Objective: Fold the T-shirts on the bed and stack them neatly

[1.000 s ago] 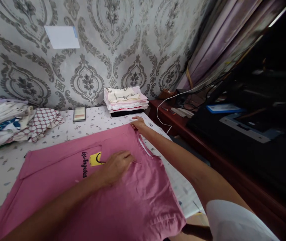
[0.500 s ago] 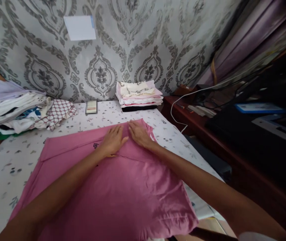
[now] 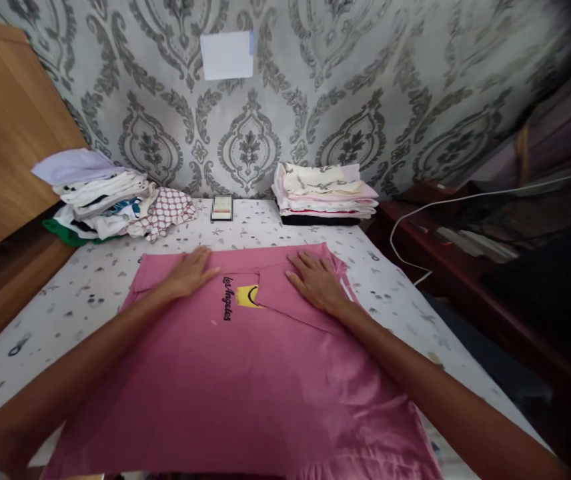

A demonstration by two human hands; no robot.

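A pink T-shirt lies spread on a white patterned sheet, its far edge partly folded over. Black "Los Angeles" lettering and part of a yellow print show between the folded flaps. My left hand rests flat on the far left part of the shirt, fingers stretched out. On the far right part, my right hand presses flat with its fingers apart, close to the sleeve. Neither hand grips the cloth.
A neat stack of folded clothes stands against the wall. At the left is a looser heap of clothes. Between them lies a small framed card. A dark red wooden desk with a white cable borders the right side.
My hands have moved apart, the left one sliding leftward over the shirt. The folded flap on the left has been opened, showing the lettering and yellow print. The view has turned left.
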